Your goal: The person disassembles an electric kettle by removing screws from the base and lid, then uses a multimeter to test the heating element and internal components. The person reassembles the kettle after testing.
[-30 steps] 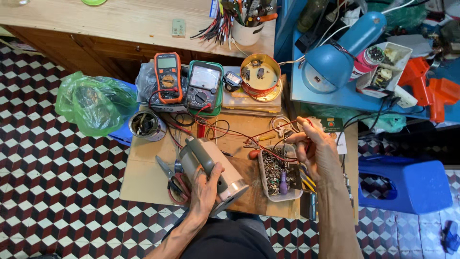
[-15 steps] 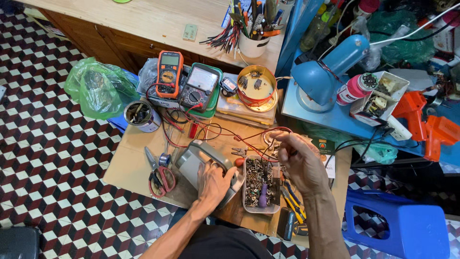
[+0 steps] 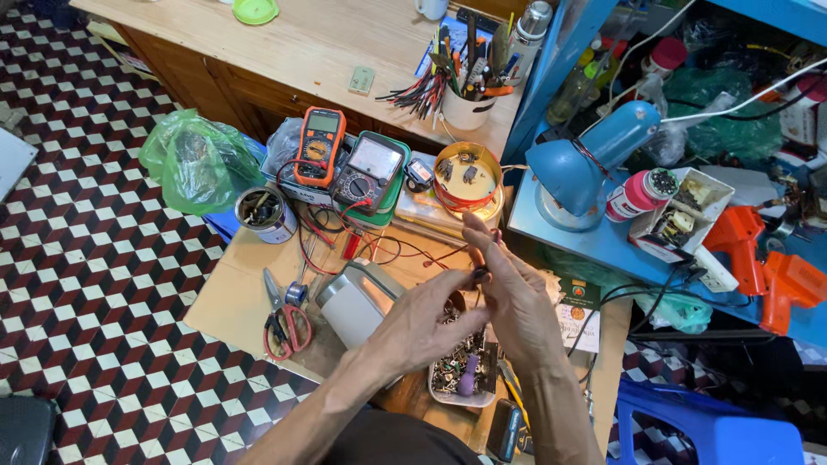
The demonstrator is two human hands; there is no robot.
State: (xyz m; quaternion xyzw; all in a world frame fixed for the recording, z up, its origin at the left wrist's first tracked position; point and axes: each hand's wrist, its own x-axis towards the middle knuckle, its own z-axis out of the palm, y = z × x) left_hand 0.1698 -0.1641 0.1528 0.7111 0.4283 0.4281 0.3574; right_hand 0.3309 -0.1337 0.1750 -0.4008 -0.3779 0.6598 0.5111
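- Low wooden work board (image 3: 233,297) sits over a floor of red, black and white cube-pattern tiles (image 3: 95,284); a long pale wooden counter (image 3: 319,52) runs behind it.
- Left hand (image 3: 422,323) and right hand (image 3: 517,297) meet above the board, fingertips pinched together on a small dark part (image 3: 479,274); too small to tell what it is. Both hands closed around it, not clenched.
- Directly beneath the hands: a shallow tray of small components (image 3: 461,370), partly hidden by them.
- Just left of the hands, a grey metal box (image 3: 357,301) lies tilted on the board.
- Red-handled scissors (image 3: 289,327) lie near the board's left edge.
- At the back of the board: an orange multimeter (image 3: 317,146) and a dark analogue meter (image 3: 369,172), side by side, red leads trailing forward.
- Round tin with parts (image 3: 468,176) to their right; open can (image 3: 265,213) to their left, next to a green plastic bag (image 3: 189,159).
- White cup of tools (image 3: 465,108) stands on the counter.
- Right side: blue shelf (image 3: 620,250) carrying a blue desk lamp (image 3: 577,164); orange tool (image 3: 762,258) further right.
- Blue plastic stool (image 3: 715,430) at lower right.
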